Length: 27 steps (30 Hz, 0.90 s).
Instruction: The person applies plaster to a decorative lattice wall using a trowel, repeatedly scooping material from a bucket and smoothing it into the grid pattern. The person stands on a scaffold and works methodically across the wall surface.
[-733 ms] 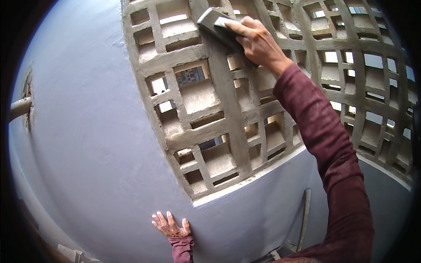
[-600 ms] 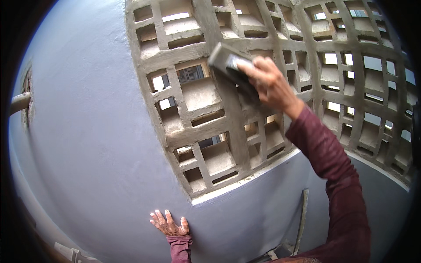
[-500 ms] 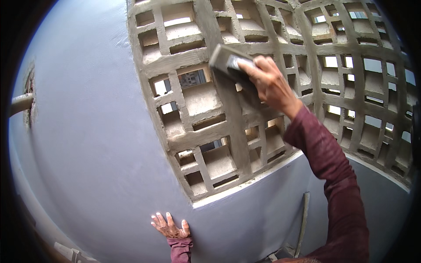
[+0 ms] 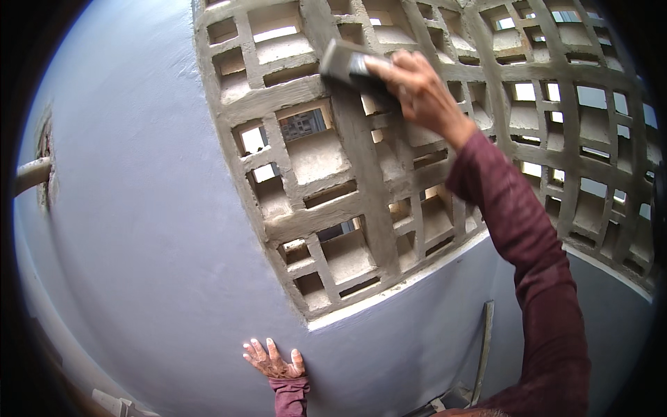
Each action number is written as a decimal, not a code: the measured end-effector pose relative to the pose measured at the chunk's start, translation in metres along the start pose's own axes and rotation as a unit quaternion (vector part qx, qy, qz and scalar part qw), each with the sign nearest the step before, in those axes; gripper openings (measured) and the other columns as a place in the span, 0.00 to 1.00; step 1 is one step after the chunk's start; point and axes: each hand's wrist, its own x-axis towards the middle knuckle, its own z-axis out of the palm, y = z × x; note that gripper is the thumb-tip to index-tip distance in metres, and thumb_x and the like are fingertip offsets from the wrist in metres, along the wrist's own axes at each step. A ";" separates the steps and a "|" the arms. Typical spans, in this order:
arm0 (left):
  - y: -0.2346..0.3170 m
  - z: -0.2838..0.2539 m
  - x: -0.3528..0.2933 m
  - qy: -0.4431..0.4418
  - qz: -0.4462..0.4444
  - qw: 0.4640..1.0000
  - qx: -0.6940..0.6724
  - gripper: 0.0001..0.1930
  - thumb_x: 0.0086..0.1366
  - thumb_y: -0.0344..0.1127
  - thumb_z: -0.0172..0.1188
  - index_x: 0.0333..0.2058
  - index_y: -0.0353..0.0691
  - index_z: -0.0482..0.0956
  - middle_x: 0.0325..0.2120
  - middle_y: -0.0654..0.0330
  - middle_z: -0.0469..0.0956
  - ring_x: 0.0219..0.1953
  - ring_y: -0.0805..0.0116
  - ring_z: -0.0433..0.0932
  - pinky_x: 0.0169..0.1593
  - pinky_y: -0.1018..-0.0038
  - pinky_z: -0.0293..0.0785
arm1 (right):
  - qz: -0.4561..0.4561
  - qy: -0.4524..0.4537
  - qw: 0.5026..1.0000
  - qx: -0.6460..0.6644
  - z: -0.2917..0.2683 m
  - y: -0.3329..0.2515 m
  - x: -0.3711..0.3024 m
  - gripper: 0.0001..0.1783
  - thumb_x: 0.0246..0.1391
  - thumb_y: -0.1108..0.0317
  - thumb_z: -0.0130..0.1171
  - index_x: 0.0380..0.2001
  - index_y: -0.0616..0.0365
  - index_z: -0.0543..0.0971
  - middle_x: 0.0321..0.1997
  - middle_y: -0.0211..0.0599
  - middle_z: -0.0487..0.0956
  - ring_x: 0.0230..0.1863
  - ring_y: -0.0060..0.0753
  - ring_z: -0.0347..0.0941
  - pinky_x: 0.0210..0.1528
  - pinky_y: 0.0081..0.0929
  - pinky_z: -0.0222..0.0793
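Observation:
High up, my right hand grips a rectangular grey-and-black plastering float, slightly blurred. The float is over an upright rib of the concrete lattice screen, which has square and slot-shaped openings. Its working face is hidden, so contact cannot be made out. Lower down, my left hand rests with fingers spread on the smooth blue-grey wall, below the screen's lower corner. It holds nothing.
A pipe end juts from a rough hole at the far left. A pale ledge runs under the screen. At lower right a thin wooden strip leans against the wall. The screen turns a corner on the right.
My right hand and the float have moved up and slightly left along the screen. My left hand stays on the wall, and the view has shifted a little.

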 end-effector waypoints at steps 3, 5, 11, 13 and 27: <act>0.000 0.005 -0.001 -0.007 0.008 1.000 -0.017 0.32 0.63 0.56 0.45 0.60 0.42 0.61 0.63 0.46 0.54 0.66 0.41 0.48 0.65 0.43 0.39 | -0.004 0.012 1.000 -0.018 0.004 0.026 0.028 0.27 0.47 0.78 0.53 0.52 0.47 0.75 0.35 0.38 0.70 0.38 0.41 0.67 0.46 0.34 0.65; -0.003 0.000 -0.003 -0.014 0.008 1.000 -0.018 0.32 0.63 0.56 0.46 0.60 0.42 0.60 0.63 0.46 0.53 0.66 0.41 0.47 0.65 0.43 0.38 | 0.004 -0.030 0.999 0.033 -0.002 0.011 0.013 0.28 0.45 0.80 0.53 0.52 0.47 0.75 0.35 0.40 0.70 0.40 0.41 0.67 0.43 0.33 0.67; -0.015 -0.021 -0.010 -0.021 0.032 0.999 0.006 0.34 0.63 0.56 0.45 0.63 0.43 0.56 0.64 0.45 0.52 0.67 0.42 0.45 0.66 0.44 0.33 | 0.153 -0.254 0.935 0.193 -0.117 -0.139 -0.158 0.33 0.40 0.81 0.59 0.54 0.48 0.73 0.40 0.42 0.71 0.40 0.45 0.66 0.44 0.37 0.65; -0.006 -0.010 -0.002 -0.037 0.079 0.996 -0.014 0.34 0.64 0.55 0.46 0.63 0.44 0.54 0.64 0.44 0.51 0.68 0.42 0.43 0.66 0.44 0.30 | 0.432 -0.293 0.811 0.265 -0.199 -0.194 -0.217 0.28 0.46 0.76 0.57 0.55 0.58 0.71 0.42 0.45 0.72 0.44 0.42 0.68 0.49 0.34 0.64; 0.015 0.021 -0.016 0.016 0.231 0.972 -0.024 0.36 0.64 0.62 0.46 0.60 0.39 0.64 0.63 0.47 0.54 0.66 0.45 0.48 0.64 0.45 0.40 | 0.989 -0.134 0.062 -0.014 -0.580 -0.580 -0.624 0.23 0.58 0.60 0.52 0.52 0.64 0.69 0.44 0.39 0.76 0.45 0.29 0.72 0.49 0.27 0.66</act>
